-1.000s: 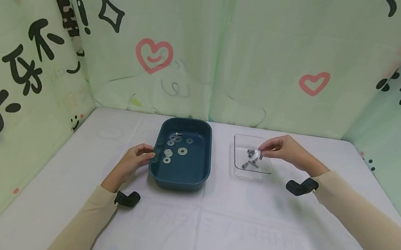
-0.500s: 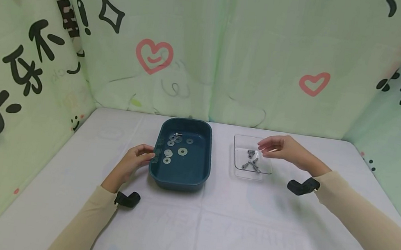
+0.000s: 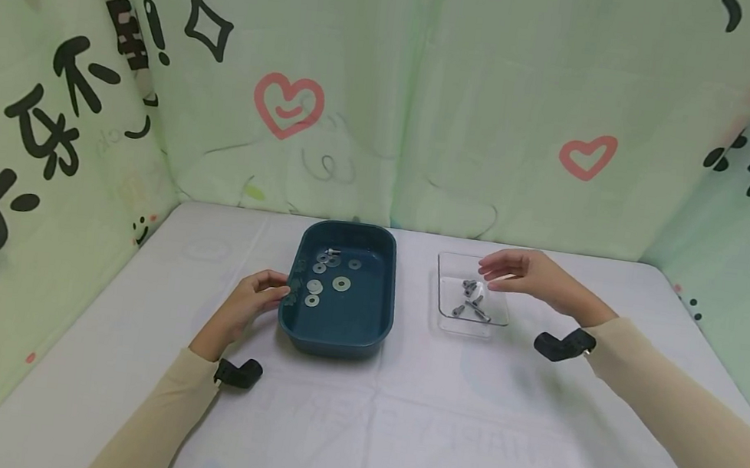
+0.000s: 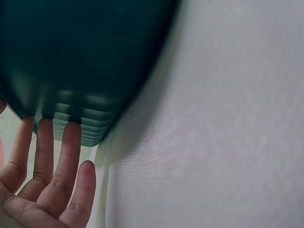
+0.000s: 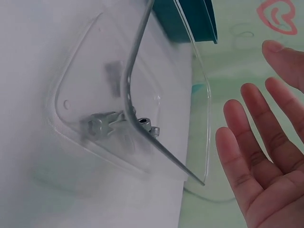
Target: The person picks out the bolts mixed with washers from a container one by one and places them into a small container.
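At the dark blue tray's (image 3: 370,334) left rim, my left hand (image 3: 243,310) pinches the edge, its thumb at the rim and its fingers against the outer wall (image 4: 71,61). Several flat washers (image 3: 341,283) and a small metal bolt (image 3: 334,251) lie inside that tray. To the right stands a clear plastic box (image 3: 448,323) holding several metal bolts (image 3: 475,307). My right hand (image 3: 525,273) hovers over the box's right side, fingers spread and loosely bent with nothing between them. The right wrist view shows bolts (image 5: 102,124) through the clear wall, apart from the fingers.
Both containers stand on a white-covered table (image 3: 325,429), with a gap between them. A pale green curtain (image 3: 485,123) with drawings rises behind the table and along both sides.
My right hand has let go of a bolt, which now lies in the clear box, and has opened its fingers just above. The left hand and the tray have not moved.
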Demonstrator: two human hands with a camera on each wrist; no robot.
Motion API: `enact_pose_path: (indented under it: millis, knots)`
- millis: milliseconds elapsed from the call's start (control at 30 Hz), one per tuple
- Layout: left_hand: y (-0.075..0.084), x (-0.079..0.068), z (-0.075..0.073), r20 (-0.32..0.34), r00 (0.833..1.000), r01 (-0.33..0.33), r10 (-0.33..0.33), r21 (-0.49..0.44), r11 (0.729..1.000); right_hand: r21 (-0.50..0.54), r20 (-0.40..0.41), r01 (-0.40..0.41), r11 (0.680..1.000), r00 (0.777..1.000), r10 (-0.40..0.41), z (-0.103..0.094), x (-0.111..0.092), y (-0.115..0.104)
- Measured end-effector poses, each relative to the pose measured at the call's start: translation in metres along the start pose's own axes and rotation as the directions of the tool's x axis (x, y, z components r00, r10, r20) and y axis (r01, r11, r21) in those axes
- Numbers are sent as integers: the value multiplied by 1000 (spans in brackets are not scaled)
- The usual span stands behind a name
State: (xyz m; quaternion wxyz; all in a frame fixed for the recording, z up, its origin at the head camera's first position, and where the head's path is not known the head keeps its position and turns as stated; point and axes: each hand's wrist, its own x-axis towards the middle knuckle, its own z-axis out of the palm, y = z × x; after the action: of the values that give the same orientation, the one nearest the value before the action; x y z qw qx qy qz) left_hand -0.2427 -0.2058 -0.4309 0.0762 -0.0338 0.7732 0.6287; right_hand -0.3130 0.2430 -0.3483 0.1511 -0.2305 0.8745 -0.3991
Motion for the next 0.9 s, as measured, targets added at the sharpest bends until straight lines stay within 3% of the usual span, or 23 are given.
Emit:
enact_pose_path:
  millis: [467, 900]
  knots:
    - [1, -1, 0, 6, 1000, 4, -4, 0, 1000, 41, 4, 19, 999, 1000, -19, -5, 15, -20]
    - [0, 1, -1, 9, 1000, -5, 5, -7, 1000, 39, -70, 48, 998, 996, -46, -11, 37, -43]
